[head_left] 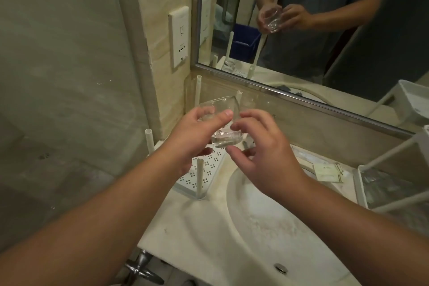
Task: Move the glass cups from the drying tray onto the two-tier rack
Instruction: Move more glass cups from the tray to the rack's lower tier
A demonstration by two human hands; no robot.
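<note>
1. We hold one glass cup (pixel 222 123) up in the air, above the drying tray (pixel 209 169) on the left of the desk (pixel 185 227).
2. Our left hand (pixel 195 137) grips the cup, with its thumb and fingers curled round the side.
3. Our right hand (pixel 260 153) is just beside the cup. Its fingers are bent and spread near the thick bottom of the glass. We cannot tell for sure if they touch it.
4. The cup is tipped over, with its open top pointing up and away from us.
5. The white rack (pixel 390 183) with two levels stands far off on the right, past the sink (pixel 267 227).
6. So we think this is the carrying step. The cup is off the tray but not on the rack yet.
7. Next, we think the cup needs to go over the sink to the right. It may pass into the right hand first, as that hand is nearer the rack.
8. Glass can be slippery, so the hold needs to be firm.
</note>
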